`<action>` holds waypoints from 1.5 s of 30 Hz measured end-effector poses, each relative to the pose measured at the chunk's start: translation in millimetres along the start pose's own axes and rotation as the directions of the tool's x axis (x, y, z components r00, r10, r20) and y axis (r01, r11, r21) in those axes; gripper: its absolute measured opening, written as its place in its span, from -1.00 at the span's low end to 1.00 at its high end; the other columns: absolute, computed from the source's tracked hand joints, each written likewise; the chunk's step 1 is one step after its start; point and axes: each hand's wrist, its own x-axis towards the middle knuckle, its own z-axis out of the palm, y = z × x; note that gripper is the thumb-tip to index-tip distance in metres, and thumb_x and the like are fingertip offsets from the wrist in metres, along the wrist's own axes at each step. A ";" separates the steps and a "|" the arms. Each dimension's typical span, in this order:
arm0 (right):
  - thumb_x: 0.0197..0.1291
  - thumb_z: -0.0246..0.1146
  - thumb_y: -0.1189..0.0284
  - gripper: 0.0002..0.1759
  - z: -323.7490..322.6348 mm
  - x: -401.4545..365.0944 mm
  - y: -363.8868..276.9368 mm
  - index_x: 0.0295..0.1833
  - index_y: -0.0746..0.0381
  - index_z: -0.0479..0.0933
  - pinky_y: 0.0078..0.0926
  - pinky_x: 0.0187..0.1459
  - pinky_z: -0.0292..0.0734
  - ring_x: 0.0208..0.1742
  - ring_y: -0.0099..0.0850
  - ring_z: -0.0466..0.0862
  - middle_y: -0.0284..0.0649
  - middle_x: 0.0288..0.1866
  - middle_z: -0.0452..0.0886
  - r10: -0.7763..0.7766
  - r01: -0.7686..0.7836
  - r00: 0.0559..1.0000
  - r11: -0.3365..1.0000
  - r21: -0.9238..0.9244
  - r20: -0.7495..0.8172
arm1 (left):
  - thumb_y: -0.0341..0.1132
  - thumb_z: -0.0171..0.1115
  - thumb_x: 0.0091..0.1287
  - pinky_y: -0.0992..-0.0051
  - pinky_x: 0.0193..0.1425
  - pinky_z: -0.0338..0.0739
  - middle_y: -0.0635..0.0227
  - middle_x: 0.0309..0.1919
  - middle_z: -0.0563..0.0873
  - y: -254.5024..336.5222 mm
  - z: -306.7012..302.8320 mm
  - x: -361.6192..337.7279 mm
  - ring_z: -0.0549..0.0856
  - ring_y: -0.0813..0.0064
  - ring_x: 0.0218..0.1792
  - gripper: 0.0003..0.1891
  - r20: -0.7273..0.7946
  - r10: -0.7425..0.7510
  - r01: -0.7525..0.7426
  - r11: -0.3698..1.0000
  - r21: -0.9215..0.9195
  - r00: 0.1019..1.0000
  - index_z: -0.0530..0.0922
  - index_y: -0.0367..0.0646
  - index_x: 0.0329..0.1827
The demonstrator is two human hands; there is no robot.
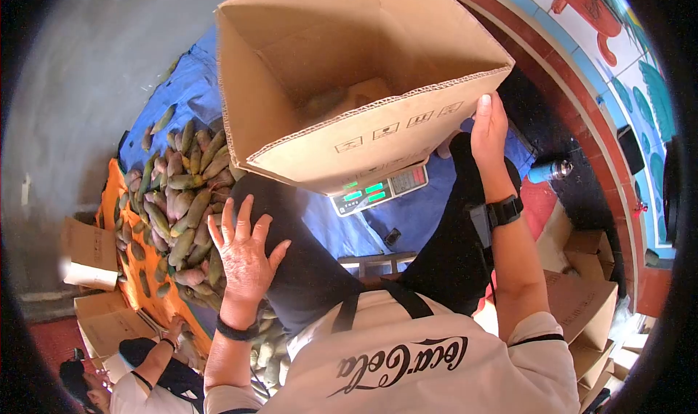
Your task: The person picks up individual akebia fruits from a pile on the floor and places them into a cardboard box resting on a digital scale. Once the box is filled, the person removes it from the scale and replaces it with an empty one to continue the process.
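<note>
An open, tall cardboard box (291, 152) stands on a digital scale (382, 190) with lit green displays, between my knees. Printed handling symbols mark its near side. Dim shapes show at its shadowed bottom. My right hand (489, 134) grips the box at its near right corner, with the fingers along the side. My left hand (245, 250) is open and empty, fingers spread, over my left leg. Beside it lies a heap of long green and purplish root vegetables (182, 196).
The heap rests on blue (200, 72) and orange (113, 189) sheeting. At lower left, another person (149, 378) reaches toward it, near cardboard boxes (105, 316). More boxes (582, 305) and a blue bottle (549, 171) are on the right, by a tiled wall.
</note>
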 end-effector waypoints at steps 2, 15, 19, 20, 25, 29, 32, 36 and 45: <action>0.37 -0.16 0.23 -0.60 -0.3 -0.2 0.9 -0.14 0.36 0.40 -0.30 -0.09 0.37 -0.17 -0.10 0.51 0.01 -0.23 0.48 0.007 -0.007 1.000 1.000 0.003 -0.003 | -0.18 0.37 -0.05 -0.11 0.36 -0.15 0.20 0.25 0.31 3.0 -1.2 3.2 0.16 0.01 0.31 -0.62 0.009 0.018 -0.018 1.000 0.002 1.000 0.53 -0.14 -0.20; 0.36 -0.12 0.23 -0.61 -2.0 1.8 -1.4 -0.13 0.37 0.41 -0.29 -0.10 0.37 -0.16 -0.09 0.52 0.03 -0.22 0.50 -0.016 0.016 1.000 1.000 0.007 0.005 | -0.27 0.39 -0.12 -0.13 0.35 -0.13 0.24 0.17 0.41 10.4 3.1 9.1 0.20 0.05 0.30 -0.77 -0.006 0.093 -0.093 0.996 -0.002 0.996 0.53 -0.14 -0.46; 0.35 -0.12 0.28 -0.64 1.3 1.3 15.5 -0.13 0.36 0.42 -0.28 -0.11 0.38 -0.18 -0.09 0.52 0.04 -0.22 0.50 -0.061 0.059 0.997 0.997 -0.046 -0.039 | -0.28 0.40 -0.16 -0.14 0.34 -0.11 0.23 0.10 0.49 8.7 5.4 2.7 0.24 0.06 0.28 -0.76 0.023 0.157 -0.153 0.979 -0.135 0.987 0.48 -0.16 -0.63; 0.34 -0.11 0.31 -0.67 -0.2 0.9 16.9 -0.14 0.36 0.43 -0.29 -0.11 0.38 -0.20 -0.14 0.52 0.01 -0.24 0.52 0.042 -0.042 0.999 0.999 -0.012 0.002 | -0.27 0.41 -0.16 -0.15 0.32 -0.09 0.24 0.14 0.46 4.6 7.0 0.2 0.24 0.05 0.28 -0.76 0.023 0.156 -0.152 0.981 -0.122 0.988 0.52 -0.16 -0.54; 0.37 -0.19 0.28 -0.59 -3.1 2.9 21.9 -0.01 0.39 0.41 -0.43 -0.11 0.40 -0.15 -0.36 0.51 -0.09 -0.15 0.53 0.112 -0.115 0.992 0.992 0.053 0.053 | -0.23 0.40 -0.12 -0.15 0.30 -0.05 0.28 0.19 0.40 -0.1 6.6 -1.0 0.23 0.07 0.28 -0.71 -0.044 0.088 -0.093 0.989 -0.115 0.995 0.57 -0.05 -0.32; 0.38 -0.22 0.25 -0.57 -5.7 4.0 25.6 -0.01 0.37 0.40 -0.54 -0.26 0.34 -0.26 -0.48 0.45 -0.21 -0.22 0.51 0.048 -0.053 0.996 0.997 0.060 0.080 | -0.16 0.37 -0.08 -0.19 0.29 -0.05 0.31 0.19 0.41 4.1 8.6 -6.2 0.21 0.10 0.30 -0.75 -0.002 0.164 -0.163 0.975 -0.148 0.986 0.52 -0.10 -0.53; 0.40 -0.24 0.22 -0.55 -3.4 3.7 18.0 -0.02 0.36 0.40 -0.57 -0.32 0.28 -0.34 -0.52 0.38 -0.26 -0.28 0.47 -0.002 -0.003 0.997 0.998 0.066 0.080 | -0.16 0.36 -0.06 -0.18 0.32 -0.09 0.32 0.20 0.39 3.1 9.4 -12.0 0.20 0.11 0.32 -0.75 0.002 0.150 -0.146 0.965 -0.216 0.989 0.52 -0.10 -0.52; 0.42 -0.25 0.20 -0.55 0.0 4.2 21.7 -0.19 0.32 0.41 -0.60 -0.34 0.22 -0.39 -0.57 0.30 -0.36 -0.39 0.39 0.002 -0.002 1.000 1.000 0.030 0.007 | -0.13 0.37 -0.07 -0.17 0.33 -0.13 0.33 0.23 0.36 1.9 14.6 -11.2 0.16 0.13 0.34 -0.75 -0.083 0.054 -0.070 0.978 -0.198 0.995 0.54 -0.07 -0.49; 0.41 -0.24 0.17 -0.51 -4.7 6.2 30.2 -0.11 0.37 0.44 -0.57 -0.32 0.26 -0.37 -0.53 0.34 -0.32 -0.34 0.45 0.016 -0.017 1.000 0.999 0.044 0.021 | -0.10 0.31 -0.01 -0.02 0.32 0.04 0.29 0.16 0.45 -22.2 13.5 -33.3 0.29 0.12 0.27 -0.72 -0.092 0.179 -0.199 0.929 -0.312 0.980 0.50 -0.10 -0.60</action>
